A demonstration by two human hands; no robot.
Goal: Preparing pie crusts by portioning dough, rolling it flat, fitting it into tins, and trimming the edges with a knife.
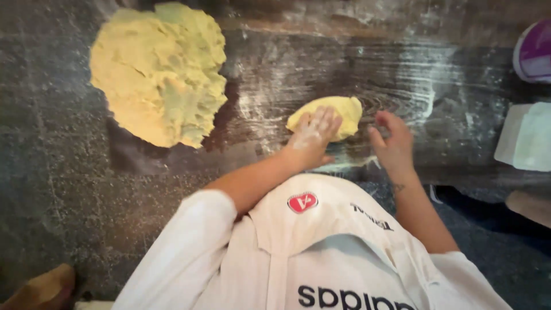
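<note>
On the floured dark worktop [402, 74], a small oval piece of yellow dough [336, 115] is being pressed flat under the left hand [313, 138], whose fingers are spread open and laid over the piece's near left edge rather than curled around it (flour is dusted over the knuckles). Nothing is being gripped by the right hand [393, 140]; it is being held loosely open just beside the piece's right end, fingers half bent, and whether it is touching the dough cannot be told. Well apart, at the upper left, a large rough mound of the same dough [158, 72] is lying on the worktop. A pale box [525, 138] and a purple-rimmed container [536, 51] are sitting at the right edge.

Sticking is the likely trouble: flour is spread thinly and unevenly, so the piece could be torn if it is being pushed over a bare patch. Being pressed from one side only, it could also be flattened lopsidedly.
</note>
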